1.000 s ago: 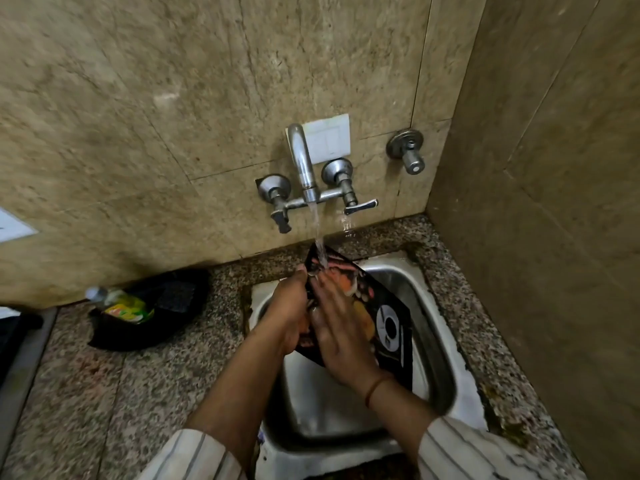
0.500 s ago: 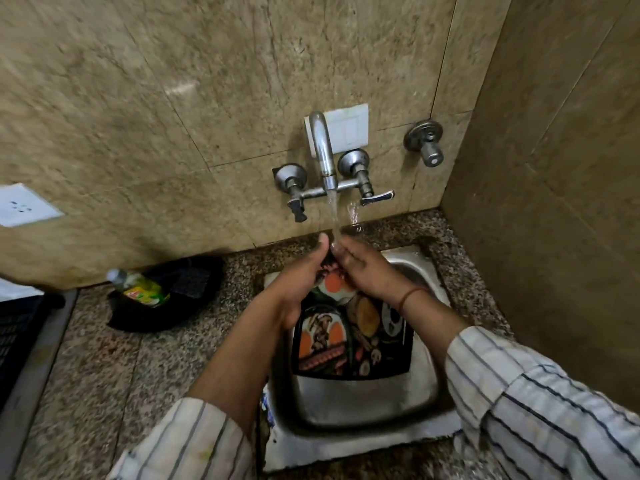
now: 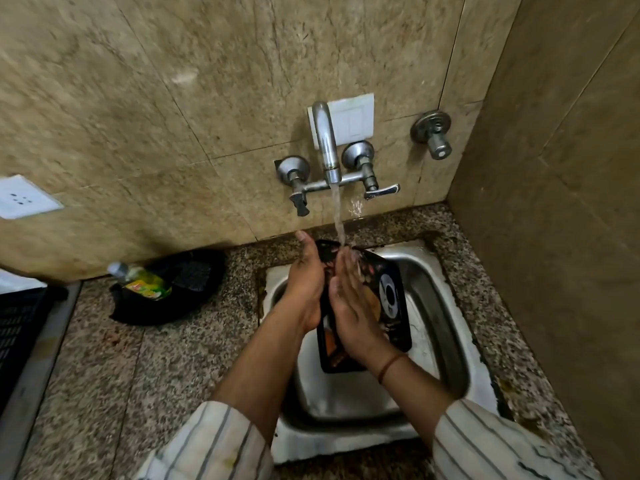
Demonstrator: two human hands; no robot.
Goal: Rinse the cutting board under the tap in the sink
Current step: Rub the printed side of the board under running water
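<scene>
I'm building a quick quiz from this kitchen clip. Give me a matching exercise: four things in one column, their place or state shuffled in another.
Things:
1. cutting board
2. tap
3. bottle
4. wall socket

Places or states:
A. running water
B. lying in a black container on the counter
C. held tilted over the sink
D. on the wall, far left

Pairs: 1-C, 2-A, 3-B, 4-D

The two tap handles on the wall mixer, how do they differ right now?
The left handle hangs pointing down; the right handle sticks out sideways to the right. The left one looks darker, the right one shinier. Both are metal levers on the same mixer, either side of the running spout.
</scene>
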